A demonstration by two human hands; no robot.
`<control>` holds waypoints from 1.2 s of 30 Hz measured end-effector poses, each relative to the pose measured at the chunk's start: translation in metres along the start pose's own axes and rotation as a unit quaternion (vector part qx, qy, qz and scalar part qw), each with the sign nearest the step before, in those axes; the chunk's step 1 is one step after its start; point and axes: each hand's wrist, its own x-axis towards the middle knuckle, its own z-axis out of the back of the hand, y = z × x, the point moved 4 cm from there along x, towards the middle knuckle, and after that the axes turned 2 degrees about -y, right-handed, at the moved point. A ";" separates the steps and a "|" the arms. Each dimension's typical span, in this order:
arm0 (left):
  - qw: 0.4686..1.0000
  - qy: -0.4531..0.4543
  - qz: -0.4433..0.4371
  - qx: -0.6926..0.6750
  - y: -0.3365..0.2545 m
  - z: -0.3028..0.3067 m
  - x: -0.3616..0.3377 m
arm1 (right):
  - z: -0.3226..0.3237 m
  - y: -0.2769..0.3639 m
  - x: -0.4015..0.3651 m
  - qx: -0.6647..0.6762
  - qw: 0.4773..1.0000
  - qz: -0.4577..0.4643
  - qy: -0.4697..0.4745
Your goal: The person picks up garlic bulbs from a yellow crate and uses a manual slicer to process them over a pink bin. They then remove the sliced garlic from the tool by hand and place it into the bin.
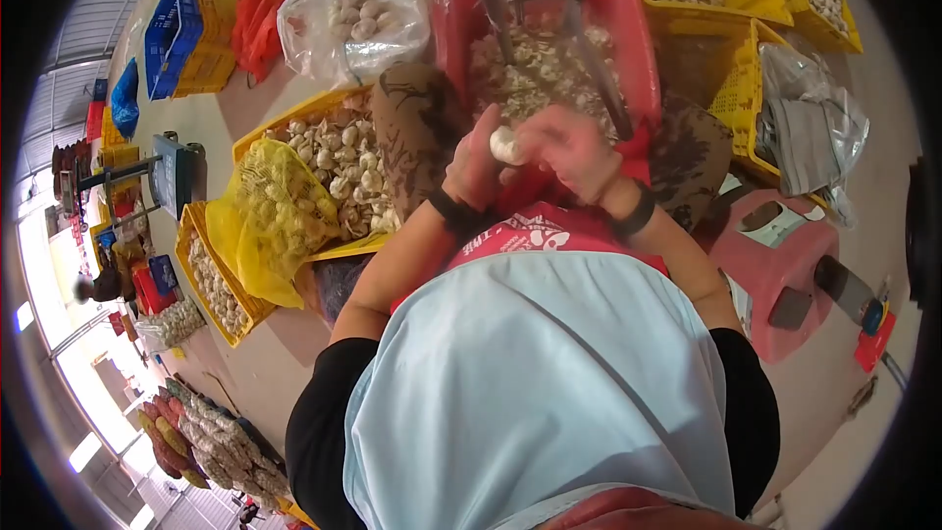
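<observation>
A whitish garlic bulb (506, 145) sits between my two hands, above my lap. My left hand (474, 165) is closed on the bulb's left side. From the right, my right hand (574, 152) meets the bulb with curled fingers, somewhat blurred by motion. Just beyond my hands stands a red tub (643, 49) with loose garlic and skins in it. A grey metal frame (601, 79) with a curved top rises over that tub. At my left knee, a yellow crate (250, 142) holds many garlic bulbs (348, 152).
A yellow net bag (280, 206) of garlic lies across the left crates. Beyond are a clear bag of bulbs (324, 15) and stacked blue and yellow crates (182, 39). Yellow crates (731, 88) and a pink plastic stool (775, 265) stand to my right.
</observation>
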 end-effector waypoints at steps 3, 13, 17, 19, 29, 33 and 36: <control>0.930 -0.087 -0.313 0.174 -0.028 0.002 0.000 | -0.007 0.009 0.000 -0.094 0.994 0.061 -0.001; 0.946 -0.052 0.186 -0.261 -0.021 0.068 -0.016 | 0.049 0.001 -0.063 0.250 0.931 -0.264 -0.030; 0.866 -0.366 0.200 -0.276 0.046 0.177 -0.082 | 0.154 -0.052 -0.072 0.513 0.797 -0.267 -0.174; 0.806 -0.441 0.289 -0.269 0.096 0.199 -0.122 | 0.254 -0.070 -0.043 0.530 0.823 -0.137 -0.151; 0.819 -0.249 0.482 0.189 0.300 0.227 -0.166 | 0.216 0.012 0.049 0.227 0.954 -0.074 -0.179; 0.805 -0.200 0.523 0.196 0.285 0.202 -0.140 | 0.158 -0.020 0.009 0.216 0.942 -0.146 -0.212; 0.864 -0.192 0.454 0.100 0.300 0.180 -0.141 | 0.158 -0.040 -0.019 0.242 0.933 -0.166 -0.209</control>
